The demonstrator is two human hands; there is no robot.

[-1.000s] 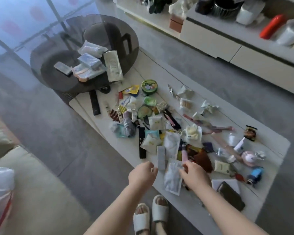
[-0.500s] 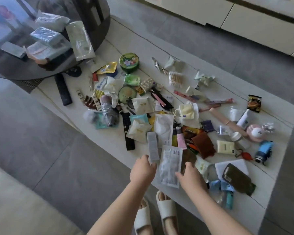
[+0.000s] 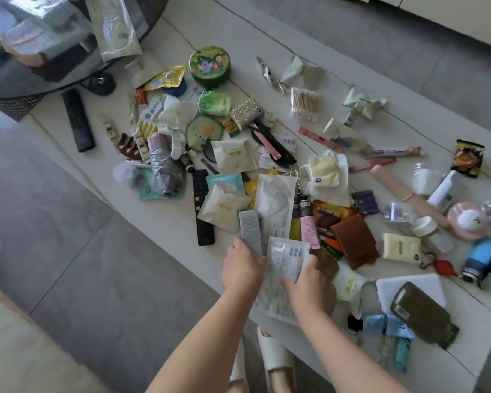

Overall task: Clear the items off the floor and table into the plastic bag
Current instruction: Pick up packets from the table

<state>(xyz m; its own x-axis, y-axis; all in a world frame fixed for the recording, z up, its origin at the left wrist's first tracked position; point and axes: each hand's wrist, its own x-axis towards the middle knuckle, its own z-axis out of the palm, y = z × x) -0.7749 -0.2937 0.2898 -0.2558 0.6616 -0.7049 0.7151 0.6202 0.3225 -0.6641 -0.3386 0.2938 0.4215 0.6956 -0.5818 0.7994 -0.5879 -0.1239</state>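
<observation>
On the white table [image 3: 309, 41], well left of the clear sachet [image 3: 288, 258], a black remote [image 3: 78, 120] lies beside the round glass table [image 3: 17, 83]. The left hand [image 3: 243, 268] curls round a narrow grey box [image 3: 251, 232], touching the sachet's left edge. The right hand [image 3: 309, 285] pinches the sachet itself, thumb on its right side. Just right of the sachet lies a brown wallet [image 3: 355, 241]; farther right, a blue toy car [image 3: 482, 258]. The plastic bag is out of sight.
</observation>
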